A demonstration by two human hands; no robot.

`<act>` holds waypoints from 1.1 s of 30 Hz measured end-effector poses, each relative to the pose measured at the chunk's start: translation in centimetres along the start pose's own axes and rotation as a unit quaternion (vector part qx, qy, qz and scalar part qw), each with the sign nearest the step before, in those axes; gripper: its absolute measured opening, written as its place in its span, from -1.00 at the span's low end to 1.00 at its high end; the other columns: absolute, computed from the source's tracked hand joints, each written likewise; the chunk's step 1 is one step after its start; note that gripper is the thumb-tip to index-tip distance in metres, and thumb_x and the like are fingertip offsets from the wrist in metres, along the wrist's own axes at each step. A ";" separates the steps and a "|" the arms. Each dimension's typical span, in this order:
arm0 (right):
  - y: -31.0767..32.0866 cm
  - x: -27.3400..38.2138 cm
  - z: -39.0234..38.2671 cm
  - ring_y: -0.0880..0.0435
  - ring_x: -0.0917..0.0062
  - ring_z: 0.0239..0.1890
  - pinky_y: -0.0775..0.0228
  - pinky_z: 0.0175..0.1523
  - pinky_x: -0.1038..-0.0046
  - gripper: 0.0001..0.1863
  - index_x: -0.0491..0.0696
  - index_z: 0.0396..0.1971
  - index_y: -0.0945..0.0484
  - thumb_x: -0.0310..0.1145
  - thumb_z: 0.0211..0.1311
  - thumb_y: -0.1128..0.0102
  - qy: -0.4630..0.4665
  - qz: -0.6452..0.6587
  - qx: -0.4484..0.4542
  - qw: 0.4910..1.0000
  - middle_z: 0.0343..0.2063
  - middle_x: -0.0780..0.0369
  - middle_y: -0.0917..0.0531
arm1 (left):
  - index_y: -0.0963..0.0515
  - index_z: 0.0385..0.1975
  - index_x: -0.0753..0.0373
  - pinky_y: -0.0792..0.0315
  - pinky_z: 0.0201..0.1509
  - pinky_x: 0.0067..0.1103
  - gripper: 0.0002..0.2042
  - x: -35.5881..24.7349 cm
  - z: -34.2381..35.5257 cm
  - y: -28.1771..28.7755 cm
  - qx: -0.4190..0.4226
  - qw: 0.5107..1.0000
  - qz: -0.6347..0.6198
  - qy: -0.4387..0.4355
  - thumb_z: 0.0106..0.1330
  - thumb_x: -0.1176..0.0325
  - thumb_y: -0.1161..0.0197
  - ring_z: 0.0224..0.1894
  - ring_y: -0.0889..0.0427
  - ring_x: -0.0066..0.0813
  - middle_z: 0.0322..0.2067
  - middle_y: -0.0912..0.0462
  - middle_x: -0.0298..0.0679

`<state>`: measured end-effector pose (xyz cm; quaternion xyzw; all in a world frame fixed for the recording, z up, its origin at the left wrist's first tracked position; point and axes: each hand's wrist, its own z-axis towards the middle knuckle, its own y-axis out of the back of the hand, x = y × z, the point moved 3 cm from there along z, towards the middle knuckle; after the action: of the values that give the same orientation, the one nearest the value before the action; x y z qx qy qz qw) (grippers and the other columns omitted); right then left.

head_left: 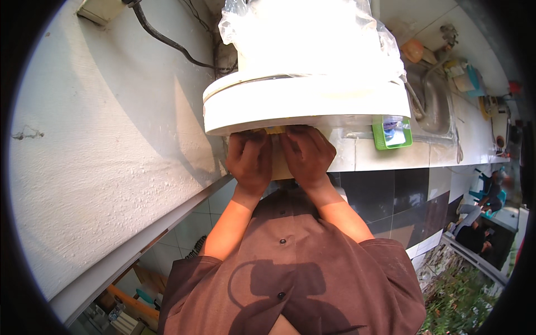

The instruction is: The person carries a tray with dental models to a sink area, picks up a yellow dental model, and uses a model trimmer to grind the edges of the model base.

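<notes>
Both hands are up under the front edge of a big white round appliance (pixel 304 103), something like a rice cooker or a drum-shaped machine, with a clear plastic bag (pixel 312 33) draped over its upper part. It sits on the tiled table (pixel 363 153) close against the white wall (pixel 100 156), its broad base rim overhanging the table's front edge toward the person.

The left hand (pixel 249 162) and the right hand (pixel 307 156) sit side by side, backs toward the camera, touching at the thumbs. The fingers (pixel 254 142) are curled and pressed together, tips tucked beneath the white rim, where a small yellow piece (pixel 273 130) shows. Whether they pinch that piece or only press on it, I cannot tell; the rim hides the tips.

My read on handling: this looks bulky and fairly heavy, with a stiff, smooth plastic shell that could be slippery, and the loose bag on top offers no grip at all. The sound place to hold looks like the underside of the wide base rim, hands spread to either side rather than bunched at the front.

Off to the right, a green tray (pixel 392 133) stands near a steel sink (pixel 432 103). A black cable (pixel 167 42) runs down the wall behind.
</notes>
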<state>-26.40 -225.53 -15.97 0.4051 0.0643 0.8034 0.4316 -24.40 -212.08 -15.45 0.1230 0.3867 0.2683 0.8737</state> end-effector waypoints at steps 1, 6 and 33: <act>0.0 0.0 0.0 -0.69 0.36 -0.49 -0.51 -0.45 0.45 -0.84 -0.06 -0.53 -0.60 -0.53 -0.08 -0.46 -0.001 0.002 0.000 1.000 -0.48 0.21 -0.69 | -0.62 -0.37 0.25 -0.46 -0.39 -0.49 -0.82 0.0 0.0 0.0 0.000 1.000 0.000 0.002 0.06 0.65 -0.36 -0.38 -0.60 -0.27 -0.39 -0.52 -0.19; 0.1 0.1 0.2 -0.68 0.35 -0.49 -0.50 -0.45 0.44 -0.85 -0.07 -0.52 -0.60 -0.53 -0.07 -0.45 0.000 0.008 -0.001 1.000 -0.49 0.20 -0.68 | -0.62 -0.37 0.25 -0.46 -0.39 -0.49 -0.82 0.0 0.0 0.0 -0.004 1.000 0.008 -0.009 0.04 0.65 -0.37 -0.39 -0.59 -0.27 -0.40 -0.52 -0.18; -0.2 0.0 -0.3 -0.65 0.35 -0.50 -0.50 -0.41 0.39 -0.87 -0.01 -0.49 -0.59 -0.48 -0.03 -0.40 -0.006 0.002 -0.018 1.000 -0.51 0.27 -0.64 | -0.59 -0.39 0.30 -0.46 -0.23 -0.45 -0.85 -0.7 0.0 -0.2 -0.003 0.999 -0.005 0.033 0.08 0.67 -0.36 -0.33 -0.57 -0.21 -0.37 -0.52 -0.16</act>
<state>-26.43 -225.36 -16.27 0.4023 0.0465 0.8026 0.4380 -24.71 -212.61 -15.06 0.1097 0.4150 0.2690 0.8622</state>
